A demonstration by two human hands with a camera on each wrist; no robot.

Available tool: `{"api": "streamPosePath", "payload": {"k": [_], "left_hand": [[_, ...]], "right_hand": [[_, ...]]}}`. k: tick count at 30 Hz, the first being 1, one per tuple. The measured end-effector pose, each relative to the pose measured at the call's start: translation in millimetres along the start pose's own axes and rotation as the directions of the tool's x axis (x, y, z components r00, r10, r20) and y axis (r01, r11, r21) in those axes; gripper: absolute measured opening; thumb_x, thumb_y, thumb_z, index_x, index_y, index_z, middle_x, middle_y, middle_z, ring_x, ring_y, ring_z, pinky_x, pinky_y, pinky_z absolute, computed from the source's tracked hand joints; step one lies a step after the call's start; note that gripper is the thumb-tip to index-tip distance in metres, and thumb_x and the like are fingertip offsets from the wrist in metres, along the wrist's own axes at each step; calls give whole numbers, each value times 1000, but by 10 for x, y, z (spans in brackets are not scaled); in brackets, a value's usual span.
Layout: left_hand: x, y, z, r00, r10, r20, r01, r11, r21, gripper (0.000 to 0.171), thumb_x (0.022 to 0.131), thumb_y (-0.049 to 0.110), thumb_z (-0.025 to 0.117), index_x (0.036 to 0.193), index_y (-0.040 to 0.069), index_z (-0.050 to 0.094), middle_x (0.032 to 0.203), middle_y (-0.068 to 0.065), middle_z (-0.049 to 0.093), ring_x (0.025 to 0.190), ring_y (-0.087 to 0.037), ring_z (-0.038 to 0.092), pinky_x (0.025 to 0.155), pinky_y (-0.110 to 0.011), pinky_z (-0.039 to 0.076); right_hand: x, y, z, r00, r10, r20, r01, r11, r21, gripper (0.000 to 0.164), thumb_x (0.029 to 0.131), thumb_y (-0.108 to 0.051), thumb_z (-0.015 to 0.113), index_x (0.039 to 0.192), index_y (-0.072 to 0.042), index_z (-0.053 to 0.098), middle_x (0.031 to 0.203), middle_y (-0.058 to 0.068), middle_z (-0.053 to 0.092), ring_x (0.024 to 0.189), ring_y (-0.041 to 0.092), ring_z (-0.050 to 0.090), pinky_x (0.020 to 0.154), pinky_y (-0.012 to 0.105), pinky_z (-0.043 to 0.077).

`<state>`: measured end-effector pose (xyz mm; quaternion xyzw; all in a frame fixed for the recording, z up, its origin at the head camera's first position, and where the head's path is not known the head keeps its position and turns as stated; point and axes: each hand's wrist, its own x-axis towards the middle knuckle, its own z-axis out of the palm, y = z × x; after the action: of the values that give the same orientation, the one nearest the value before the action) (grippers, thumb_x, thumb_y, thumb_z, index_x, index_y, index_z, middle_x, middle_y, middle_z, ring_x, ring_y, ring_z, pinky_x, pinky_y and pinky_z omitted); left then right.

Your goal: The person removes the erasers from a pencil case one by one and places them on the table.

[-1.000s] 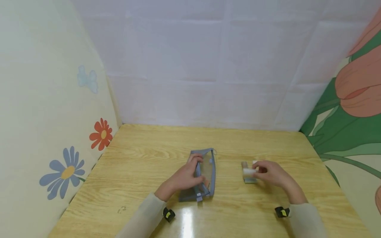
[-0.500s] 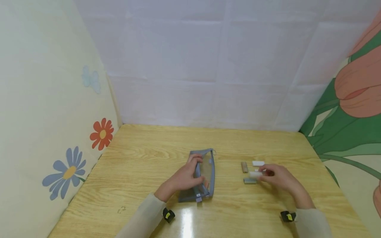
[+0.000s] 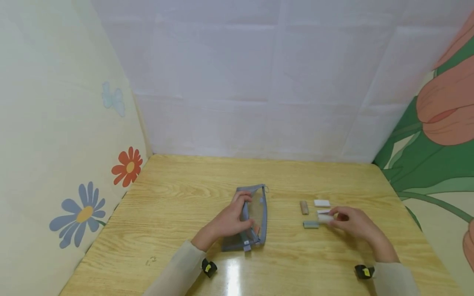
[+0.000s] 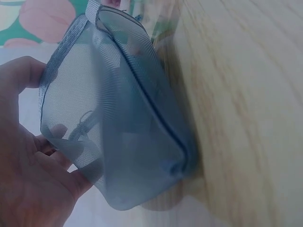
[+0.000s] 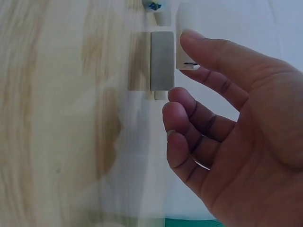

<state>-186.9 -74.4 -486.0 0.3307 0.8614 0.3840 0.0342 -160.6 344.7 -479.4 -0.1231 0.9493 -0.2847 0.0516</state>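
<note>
My left hand (image 3: 234,220) grips one side of a blue-grey mesh zip pouch (image 3: 264,220), whose mouth gapes toward the right. Through the opening an orange-brown item (image 3: 257,229) shows low inside. The left wrist view has the thumb and fingers on the edge of the see-through mesh (image 4: 128,146). To the right, my right hand (image 3: 355,224) pinches a small white bar (image 3: 324,219) between thumb and index finger, the other fingers loosely curled. In the right wrist view this bar (image 5: 187,23) has a dark mark at its near end.
Around the held bar lie a brown bar (image 3: 304,207), a white bar (image 3: 321,203), a grey-green bar (image 3: 310,225) and another white bar (image 3: 324,211), which is partly covered. The wood-grain table (image 3: 177,197) meets a white sheet (image 3: 222,127) behind, with flowered sheets at both sides.
My right hand has drawn back to the right and slightly nearer with the white bar, uncovering the bars on the table. The left hand and pouch stay in place.
</note>
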Motion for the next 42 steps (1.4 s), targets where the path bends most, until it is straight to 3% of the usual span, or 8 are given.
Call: {"api": "streamPosePath", "payload": {"k": [10,15,22,29,42], "left_hand": [[9,-1,-7,1000,-12,6,12,1000,2,64,88,27,65,138,-5,42,156,-14,27,134,-29,45,104,-45,46],[10,-13,1,1000,-13,3,13,1000,3,63,88,27,66,138,-4,42,156,-14,27,135,-30,44,105,-46,46],[18,-49,19,999,-35,12,35,999,-2,64,88,26,67,139,-3,42,157,-10,26,138,-27,41,108,-44,43],[25,-67,18,1000,-20,9,20,1000,1,64,87,26,67,138,-3,42,156,-11,27,139,-28,40,110,-45,42],[28,-70,8,1000,-11,-1,11,1000,16,65,85,25,68,138,-4,43,155,-10,28,136,-28,42,107,-43,45]], "right_hand": [[-16,136,-20,1000,-9,-4,9,1000,-12,26,89,-31,76,107,-14,72,87,-1,61,76,14,51,66,31,42],[-20,174,-6,1000,24,6,-24,1000,6,24,89,-29,77,107,-14,72,88,0,61,75,15,50,65,30,42],[-16,184,13,999,47,20,-48,998,40,22,88,-26,77,106,-14,71,85,1,60,70,16,51,60,29,43],[8,178,4,997,66,30,-66,998,22,23,88,-29,77,106,-15,71,88,1,61,75,18,51,65,33,43],[19,149,-4,999,41,34,-41,999,17,20,87,-19,77,104,-11,68,84,0,58,75,17,50,64,31,42]]}}
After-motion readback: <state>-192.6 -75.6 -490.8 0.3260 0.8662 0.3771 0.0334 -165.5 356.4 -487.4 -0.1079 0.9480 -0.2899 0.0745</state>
